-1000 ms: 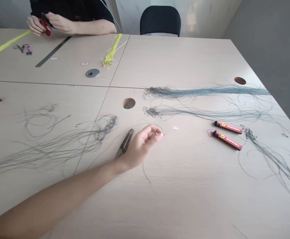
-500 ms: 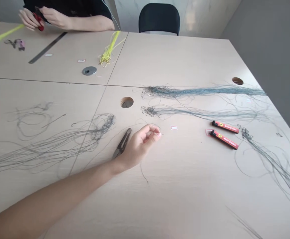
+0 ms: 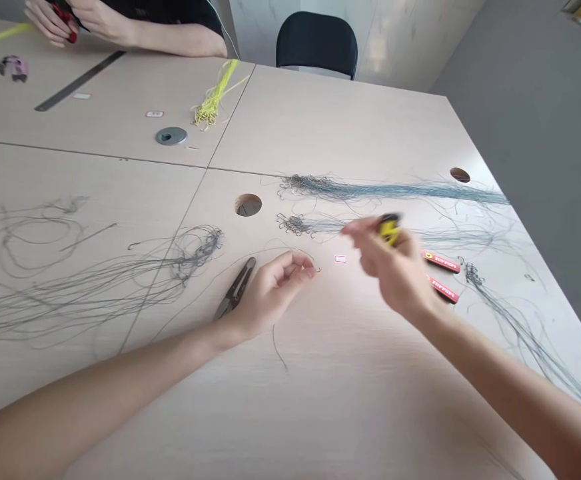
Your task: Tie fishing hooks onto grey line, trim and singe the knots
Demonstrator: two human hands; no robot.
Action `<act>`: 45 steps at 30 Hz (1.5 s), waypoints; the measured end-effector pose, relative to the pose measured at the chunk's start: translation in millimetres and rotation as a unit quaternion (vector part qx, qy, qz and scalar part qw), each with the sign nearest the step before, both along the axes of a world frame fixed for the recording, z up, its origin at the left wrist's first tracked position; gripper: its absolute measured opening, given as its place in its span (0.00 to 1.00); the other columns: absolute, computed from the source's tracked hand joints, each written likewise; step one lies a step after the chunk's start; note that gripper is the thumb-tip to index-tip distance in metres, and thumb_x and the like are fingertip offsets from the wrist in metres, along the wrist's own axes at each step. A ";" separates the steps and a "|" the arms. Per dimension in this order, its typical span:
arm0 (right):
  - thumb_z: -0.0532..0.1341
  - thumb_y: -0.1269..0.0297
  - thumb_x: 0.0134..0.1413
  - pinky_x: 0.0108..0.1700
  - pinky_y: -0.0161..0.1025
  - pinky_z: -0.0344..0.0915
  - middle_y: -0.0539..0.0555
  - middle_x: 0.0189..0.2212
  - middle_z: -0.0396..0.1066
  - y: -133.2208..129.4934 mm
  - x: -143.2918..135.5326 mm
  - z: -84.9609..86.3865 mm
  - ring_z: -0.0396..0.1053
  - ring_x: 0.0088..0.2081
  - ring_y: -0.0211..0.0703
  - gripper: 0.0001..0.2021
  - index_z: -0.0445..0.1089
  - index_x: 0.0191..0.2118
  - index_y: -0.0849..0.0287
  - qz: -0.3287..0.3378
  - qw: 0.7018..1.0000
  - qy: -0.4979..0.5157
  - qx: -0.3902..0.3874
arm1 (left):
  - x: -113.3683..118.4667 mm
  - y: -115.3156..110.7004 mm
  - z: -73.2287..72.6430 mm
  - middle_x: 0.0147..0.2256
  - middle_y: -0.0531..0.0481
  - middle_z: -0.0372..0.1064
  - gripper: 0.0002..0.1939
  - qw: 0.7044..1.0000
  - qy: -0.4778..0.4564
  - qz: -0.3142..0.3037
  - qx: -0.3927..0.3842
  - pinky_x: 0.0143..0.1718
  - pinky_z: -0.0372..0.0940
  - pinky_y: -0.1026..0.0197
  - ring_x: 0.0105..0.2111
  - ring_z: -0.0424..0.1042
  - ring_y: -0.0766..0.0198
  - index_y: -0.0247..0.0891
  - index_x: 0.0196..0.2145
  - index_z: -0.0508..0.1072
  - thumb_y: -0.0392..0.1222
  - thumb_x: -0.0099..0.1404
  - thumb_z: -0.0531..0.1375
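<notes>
Left hand (image 3: 270,293): pinching a small hook (image 3: 319,269) between thumb and fingers
Right hand (image 3: 400,273): clutching a blurred yellow-and-black object (image 3: 389,231) near the red lighters (image 3: 441,261)
Hook: poking out past the left fingertips
Snips (image 3: 236,287): lying beside the left wrist

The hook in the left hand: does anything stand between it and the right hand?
Nothing visible stands between the hook and the right hand; only a small label lies flat on the table there.
</notes>
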State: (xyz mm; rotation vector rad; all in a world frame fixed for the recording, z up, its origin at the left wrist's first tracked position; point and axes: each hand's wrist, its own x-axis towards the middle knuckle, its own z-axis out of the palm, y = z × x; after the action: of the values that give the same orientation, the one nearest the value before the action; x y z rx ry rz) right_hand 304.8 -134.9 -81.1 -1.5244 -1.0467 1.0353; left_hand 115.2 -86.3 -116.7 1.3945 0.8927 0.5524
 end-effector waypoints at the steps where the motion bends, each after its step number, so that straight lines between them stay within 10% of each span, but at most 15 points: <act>1: 0.65 0.47 0.56 0.23 0.34 0.53 0.46 0.22 0.60 1.8 -4.7 -2.0 0.54 0.21 0.32 0.18 0.73 0.35 0.60 0.021 1.000 0.003 -0.009 | -0.1 0.1 -1.2 0.25 0.56 0.60 0.15 1.000 -0.003 -0.002 0.002 0.24 0.53 0.66 0.24 0.55 0.69 0.38 0.36 0.71 0.54 0.64 0.61; 16: 0.63 0.57 0.60 0.30 0.35 0.55 0.48 0.24 0.65 2.8 -16.9 -27.0 0.58 0.26 0.35 0.11 0.68 0.31 0.58 0.125 0.982 -0.118 0.072 | -1.5 0.0 -1.9 0.23 0.57 0.56 0.16 1.000 0.005 -0.001 0.022 0.24 0.54 0.66 0.23 0.54 0.69 0.37 0.37 0.72 0.55 0.66 0.60; 30: 0.67 0.46 0.52 0.27 0.36 0.54 0.45 0.20 0.57 5.3 -29.3 -26.2 0.53 0.23 0.34 0.20 0.68 0.28 0.59 0.050 0.993 0.104 -0.020 | 2.9 -0.5 0.7 0.29 0.54 0.68 0.11 0.999 -0.017 0.006 0.048 0.30 0.60 0.66 0.29 0.65 0.69 0.38 0.36 0.74 0.48 0.67 0.60; 34: 0.68 0.46 0.51 0.26 0.36 0.52 0.45 0.19 0.55 4.8 -30.4 -26.6 0.52 0.23 0.34 0.19 0.68 0.28 0.59 0.038 0.991 0.122 -0.028 | 2.8 -0.9 1.0 0.21 0.59 0.57 0.10 0.998 -0.016 0.005 0.062 0.25 0.55 0.67 0.22 0.56 0.71 0.37 0.32 0.72 0.47 0.67 0.61; 45: 0.71 0.48 0.48 0.26 0.35 0.49 0.43 0.19 0.54 3.2 -24.0 -31.4 0.49 0.22 0.32 0.19 0.72 0.32 0.61 0.063 0.991 0.115 -0.040 | 0.9 0.4 -2.4 0.28 0.54 0.66 0.12 0.998 -0.038 0.021 0.035 0.28 0.59 0.67 0.27 0.62 0.70 0.37 0.33 0.72 0.49 0.67 0.60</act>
State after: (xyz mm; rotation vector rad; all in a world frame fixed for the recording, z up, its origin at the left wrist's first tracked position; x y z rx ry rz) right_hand 280.8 -131.7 -112.5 -1.3760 -0.9573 1.3214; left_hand 116.1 -86.0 -119.0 1.4106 0.8498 0.6702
